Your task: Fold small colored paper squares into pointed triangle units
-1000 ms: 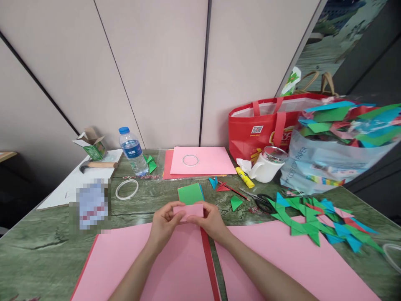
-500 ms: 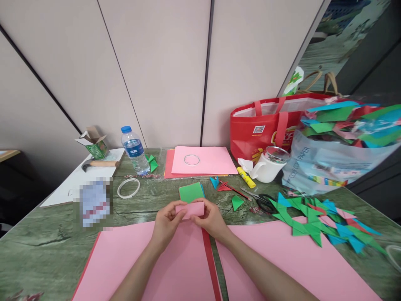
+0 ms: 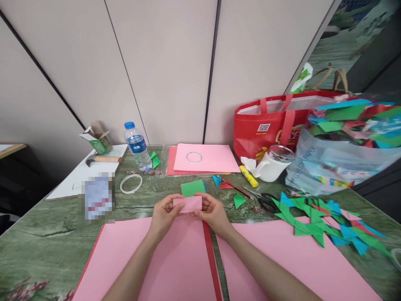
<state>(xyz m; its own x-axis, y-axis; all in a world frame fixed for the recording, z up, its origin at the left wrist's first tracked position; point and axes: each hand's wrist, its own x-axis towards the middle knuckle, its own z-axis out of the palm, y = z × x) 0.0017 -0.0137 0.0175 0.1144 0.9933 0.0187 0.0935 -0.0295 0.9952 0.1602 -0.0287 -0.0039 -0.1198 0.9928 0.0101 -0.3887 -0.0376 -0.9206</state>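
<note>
Both hands hold a small folded pink paper (image 3: 188,205) by its two short ends, above the large pink sheets (image 3: 178,259) on the table. My left hand (image 3: 164,213) pinches the left end, thumb on the near face. The right end sits between the thumb and fingers of my right hand (image 3: 216,213). Just beyond the fingers lies a stack of small green squares (image 3: 192,188), with a blue edge showing at its right. A second large pink sheet (image 3: 275,259) lies under my right forearm.
Rightward lie folded paper pieces (image 3: 307,221), scissors (image 3: 266,201), a pencil (image 3: 239,188), a glue stick (image 3: 249,176) and a white mug (image 3: 271,167). A red bag (image 3: 247,129) stands behind. Leftward are a water bottle (image 3: 138,148), a white ring (image 3: 130,184) and a hammer (image 3: 105,159).
The view has shifted slightly, so most things sit a little further right. The pink paper is tilted to show a flatter face; both hands keep hold of it.
</note>
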